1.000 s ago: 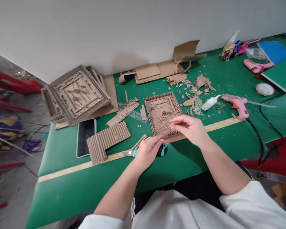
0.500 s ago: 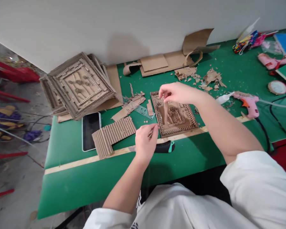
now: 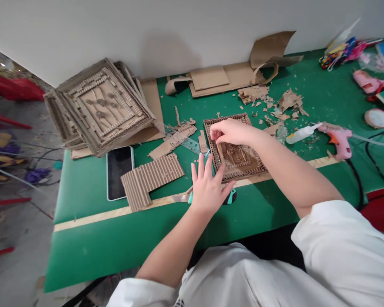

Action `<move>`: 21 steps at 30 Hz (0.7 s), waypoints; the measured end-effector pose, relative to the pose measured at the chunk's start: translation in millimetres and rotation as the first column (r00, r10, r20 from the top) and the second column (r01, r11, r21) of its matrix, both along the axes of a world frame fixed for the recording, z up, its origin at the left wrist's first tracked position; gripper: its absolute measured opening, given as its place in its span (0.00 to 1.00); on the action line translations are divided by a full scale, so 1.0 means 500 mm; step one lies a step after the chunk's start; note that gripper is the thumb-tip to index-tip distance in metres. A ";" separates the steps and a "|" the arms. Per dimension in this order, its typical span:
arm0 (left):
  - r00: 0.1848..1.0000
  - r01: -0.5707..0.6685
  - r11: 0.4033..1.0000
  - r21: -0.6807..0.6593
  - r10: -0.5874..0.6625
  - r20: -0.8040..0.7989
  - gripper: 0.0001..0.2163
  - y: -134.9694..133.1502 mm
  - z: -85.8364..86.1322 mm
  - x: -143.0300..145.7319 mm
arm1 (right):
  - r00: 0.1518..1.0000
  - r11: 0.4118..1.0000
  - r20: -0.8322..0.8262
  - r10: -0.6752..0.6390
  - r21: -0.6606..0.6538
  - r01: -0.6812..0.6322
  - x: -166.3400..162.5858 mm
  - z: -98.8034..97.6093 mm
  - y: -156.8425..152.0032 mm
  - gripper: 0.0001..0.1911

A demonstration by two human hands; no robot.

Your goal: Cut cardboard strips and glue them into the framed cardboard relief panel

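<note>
The framed cardboard panel (image 3: 243, 168) lies on the green surface (image 3: 115, 247), beneath the nearer right hand (image 3: 232, 132), whose fingers curl together; whether they grip anything cannot be told. The left hand (image 3: 208, 191) spreads wide, nothing visibly held, by the panel's near left corner.

Craft workshop: green worktable (image 3: 115, 251), pink glue gun (image 3: 341, 146) at three o'clock, torn cardboard scraps (image 3: 289, 101) at two, stacked corrugated cardboard frames (image 3: 107, 122) at ten o'clock.
</note>
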State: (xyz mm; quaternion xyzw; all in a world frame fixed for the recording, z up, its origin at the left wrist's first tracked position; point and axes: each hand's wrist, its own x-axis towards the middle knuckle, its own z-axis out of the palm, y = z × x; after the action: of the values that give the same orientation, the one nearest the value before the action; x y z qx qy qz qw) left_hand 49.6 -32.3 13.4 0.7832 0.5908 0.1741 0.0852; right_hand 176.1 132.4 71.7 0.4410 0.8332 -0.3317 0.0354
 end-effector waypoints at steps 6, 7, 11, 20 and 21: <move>0.999 0.003 1.000 -0.020 -0.004 -0.041 0.26 0.002 0.000 0.003 | 0.996 0.989 -0.070 -0.055 0.132 0.064 0.016 0.006 -0.014 0.06; 0.999 0.000 1.000 -0.021 -0.001 -0.043 0.26 0.002 0.000 0.003 | 0.991 0.978 -0.101 -0.085 0.179 0.103 0.024 0.013 -0.019 0.05; 0.999 -0.005 1.000 -0.015 0.004 -0.045 0.26 0.001 0.000 0.005 | 0.944 0.888 -0.252 -0.214 0.352 0.296 0.071 0.027 -0.059 0.06; 0.998 -0.023 0.997 0.077 0.019 0.057 0.19 0.001 0.011 -0.003 | 0.848 0.717 -0.428 -0.314 0.478 0.507 0.163 -0.023 -0.199 0.13; 0.995 -0.048 0.993 0.106 0.038 0.094 0.16 0.003 0.013 -0.006 | 0.825 0.703 -0.447 -0.346 0.459 0.544 0.172 -0.025 -0.210 0.14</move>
State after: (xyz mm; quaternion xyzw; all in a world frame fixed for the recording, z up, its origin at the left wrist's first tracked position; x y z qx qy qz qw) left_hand 46.8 -30.9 19.9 0.7648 0.5928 0.2435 0.0658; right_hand 262.0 27.5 59.2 0.5599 0.7528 -0.1347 -0.3187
